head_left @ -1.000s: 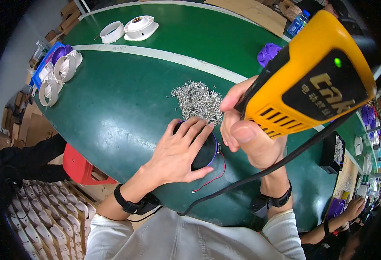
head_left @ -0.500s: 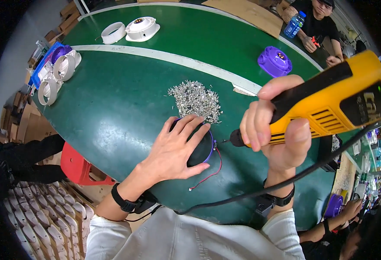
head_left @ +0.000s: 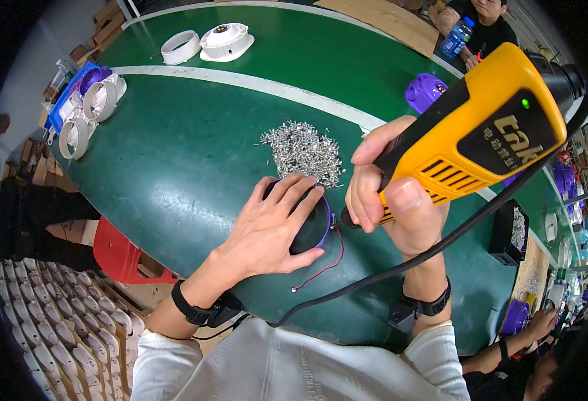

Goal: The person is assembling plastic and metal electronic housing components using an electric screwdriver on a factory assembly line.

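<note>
My left hand lies over a round black part with a purple rim, its fingers spread across the top and the thumb along the near side, holding it on the table. From the part's right side a thin red wire curls out, ending in a small white connector. In my right hand is a yellow and black electric screwdriver, fingers wrapped round its body. Its black nose sits close against a small tab on the part's right edge; whether the bit touches is hidden.
A heap of small silver screws lies just beyond the part. White housings and a purple one stand on the far table. A black cable crosses before my right forearm. A black bin stands at right; co-workers sit nearby.
My right hand has brought the screwdriver leftward, its nose now up against the part's side and its body tilted more upright. My left hand and the part stay put.
</note>
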`<action>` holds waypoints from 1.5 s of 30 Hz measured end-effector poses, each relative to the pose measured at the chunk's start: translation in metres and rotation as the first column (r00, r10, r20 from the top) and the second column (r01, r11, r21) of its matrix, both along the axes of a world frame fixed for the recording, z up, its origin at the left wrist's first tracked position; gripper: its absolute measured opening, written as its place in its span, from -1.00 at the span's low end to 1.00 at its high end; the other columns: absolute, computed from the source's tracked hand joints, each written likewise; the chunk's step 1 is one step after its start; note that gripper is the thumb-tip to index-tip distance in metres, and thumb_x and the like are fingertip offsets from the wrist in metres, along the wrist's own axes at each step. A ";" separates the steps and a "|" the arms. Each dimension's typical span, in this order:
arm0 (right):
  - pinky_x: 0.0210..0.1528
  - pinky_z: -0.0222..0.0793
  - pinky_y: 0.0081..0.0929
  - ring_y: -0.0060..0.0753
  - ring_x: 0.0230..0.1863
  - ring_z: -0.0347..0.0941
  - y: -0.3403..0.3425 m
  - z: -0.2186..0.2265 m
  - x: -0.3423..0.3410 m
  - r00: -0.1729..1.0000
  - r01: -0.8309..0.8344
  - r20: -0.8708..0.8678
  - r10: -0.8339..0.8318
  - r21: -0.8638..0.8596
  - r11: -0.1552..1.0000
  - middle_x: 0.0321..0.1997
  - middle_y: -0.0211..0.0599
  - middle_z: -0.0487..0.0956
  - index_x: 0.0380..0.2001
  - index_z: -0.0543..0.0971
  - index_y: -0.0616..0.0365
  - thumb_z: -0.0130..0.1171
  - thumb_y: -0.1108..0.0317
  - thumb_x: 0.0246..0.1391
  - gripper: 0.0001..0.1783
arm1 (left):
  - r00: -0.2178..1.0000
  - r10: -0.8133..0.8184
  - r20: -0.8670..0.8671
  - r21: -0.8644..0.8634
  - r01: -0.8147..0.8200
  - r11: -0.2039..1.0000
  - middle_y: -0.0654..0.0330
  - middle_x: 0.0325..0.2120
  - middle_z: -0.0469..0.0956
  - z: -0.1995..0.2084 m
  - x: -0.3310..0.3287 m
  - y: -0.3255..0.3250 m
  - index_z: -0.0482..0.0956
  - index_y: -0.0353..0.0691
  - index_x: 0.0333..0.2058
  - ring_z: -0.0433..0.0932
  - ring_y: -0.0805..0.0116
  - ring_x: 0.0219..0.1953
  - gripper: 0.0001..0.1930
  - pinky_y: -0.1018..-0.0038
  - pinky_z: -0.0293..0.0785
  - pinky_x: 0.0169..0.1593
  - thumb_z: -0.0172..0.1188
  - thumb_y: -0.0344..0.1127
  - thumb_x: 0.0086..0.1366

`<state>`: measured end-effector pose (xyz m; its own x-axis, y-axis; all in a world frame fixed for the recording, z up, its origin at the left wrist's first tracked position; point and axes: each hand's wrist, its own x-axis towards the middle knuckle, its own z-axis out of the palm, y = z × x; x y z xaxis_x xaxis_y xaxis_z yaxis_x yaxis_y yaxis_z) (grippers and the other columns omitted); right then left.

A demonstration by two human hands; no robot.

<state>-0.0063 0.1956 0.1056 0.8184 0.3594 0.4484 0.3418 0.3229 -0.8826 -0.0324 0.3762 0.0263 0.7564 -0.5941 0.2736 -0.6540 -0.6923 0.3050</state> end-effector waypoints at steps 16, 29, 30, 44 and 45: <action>-0.74 0.18 -0.62 -0.58 -0.81 0.22 0.006 -0.003 -0.003 0.997 0.016 -0.069 -0.014 0.034 0.999 -0.79 -0.47 0.28 -0.28 0.29 0.26 0.22 -0.10 -0.05 -0.38 | 0.999 -0.014 -0.038 0.014 0.014 1.000 -0.01 0.04 0.27 0.001 0.003 0.002 0.31 -0.35 0.03 0.22 0.09 0.13 -0.23 0.12 0.12 0.13 0.25 0.05 -0.10; -0.72 0.19 -0.62 -0.56 -0.79 0.25 0.002 0.001 -0.003 0.997 -0.025 -0.075 0.023 -0.035 0.999 -0.78 -0.45 0.30 -0.27 0.30 0.26 0.21 -0.12 -0.05 -0.37 | 0.999 -0.011 -0.031 0.005 0.011 1.000 0.00 0.04 0.27 0.000 0.003 0.003 0.31 -0.35 0.03 0.22 0.10 0.13 -0.23 0.13 0.12 0.12 0.24 0.05 -0.10; -0.72 0.19 -0.62 -0.56 -0.79 0.25 0.002 0.001 -0.003 0.997 -0.025 -0.075 0.023 -0.036 0.999 -0.78 -0.45 0.30 -0.27 0.30 0.26 0.21 -0.12 -0.05 -0.37 | 0.999 -0.010 -0.030 0.004 0.011 1.000 0.00 0.04 0.27 0.000 0.002 0.003 0.31 -0.35 0.03 0.22 0.10 0.13 -0.23 0.13 0.12 0.12 0.24 0.05 -0.10; -0.73 0.18 -0.62 -0.58 -0.80 0.23 0.009 -0.004 -0.002 0.997 -0.015 -0.079 0.021 0.086 0.996 -0.78 -0.45 0.29 -0.27 0.29 0.25 0.23 -0.03 -0.04 -0.43 | 1.000 -0.014 -0.027 0.016 0.015 1.000 -0.01 0.05 0.26 0.001 0.003 0.002 0.31 -0.35 0.03 0.21 0.08 0.13 -0.23 0.13 0.11 0.13 0.24 0.06 -0.09; -0.73 0.18 -0.62 -0.58 -0.80 0.23 0.007 -0.004 -0.003 0.997 -0.011 -0.079 0.018 0.086 0.996 -0.78 -0.45 0.29 -0.27 0.29 0.25 0.23 -0.03 -0.04 -0.43 | 0.999 -0.018 -0.027 0.017 0.019 1.000 -0.01 0.05 0.26 0.002 0.004 0.001 0.31 -0.35 0.03 0.21 0.08 0.13 -0.23 0.13 0.11 0.13 0.24 0.06 -0.09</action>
<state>-0.0090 0.2030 0.1012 0.8476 0.3343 0.4121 0.2668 0.4028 -0.8755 -0.0288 0.3767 0.0282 0.7522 -0.6125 0.2431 -0.6585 -0.6854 0.3109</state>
